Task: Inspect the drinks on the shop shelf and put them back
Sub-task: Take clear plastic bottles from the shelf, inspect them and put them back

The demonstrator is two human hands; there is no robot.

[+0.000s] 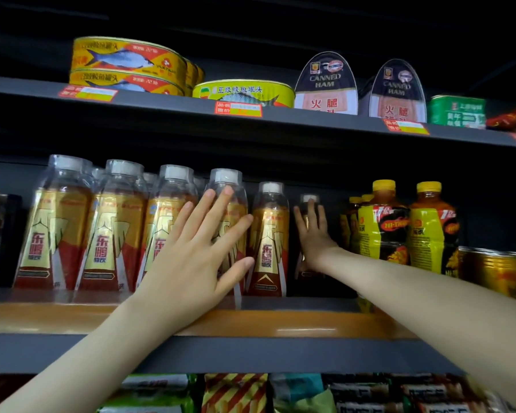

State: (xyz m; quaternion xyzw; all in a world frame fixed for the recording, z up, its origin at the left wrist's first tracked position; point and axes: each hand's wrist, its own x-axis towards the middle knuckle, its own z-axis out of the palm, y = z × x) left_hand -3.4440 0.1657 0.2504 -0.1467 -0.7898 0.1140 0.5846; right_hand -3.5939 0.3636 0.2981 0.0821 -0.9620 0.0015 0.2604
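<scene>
Head view: the middle shelf point(251, 353) carries a row of red-and-gold drink bottles point(57, 228) along its front edge, running in from the left end. The left hand point(203, 248) lies flat against the fourth bottle point(225, 180) of that row, fingers straight and fanned apart, thumb out to the side; it presses on the bottle and does not clasp it. Just beside it to the right a fifth bottle point(270, 234) stands a little further in from the front edge. The right hand point(313, 236) reaches towards the back of the shelf, where a shadowed bottle point(309, 199) stands deep in the gap; its fingers point up, straight, against the bottle's front, and nothing seems pinched, though the dark hides the palm side. To the right of that gap stand yellow-capped bottles point(382, 231), and the right forearm passes close under them. Gold cans point(501, 272) sit at the right end. The upper shelf point(310, 122) bears fish tins point(125, 64) and canned ham point(325, 84); snack packets point(236, 391) lie below.

My reading is that the drinks are being set back and squared up. The bottles are tall, narrow at the top and packed tight, so an uneven shove from the flat left hand could tip the fourth one into its neighbours or off the front edge. Drawing the right arm out carelessly could catch a yellow-capped bottle, and the deep bottle, pushed blind, may topple at the back
</scene>
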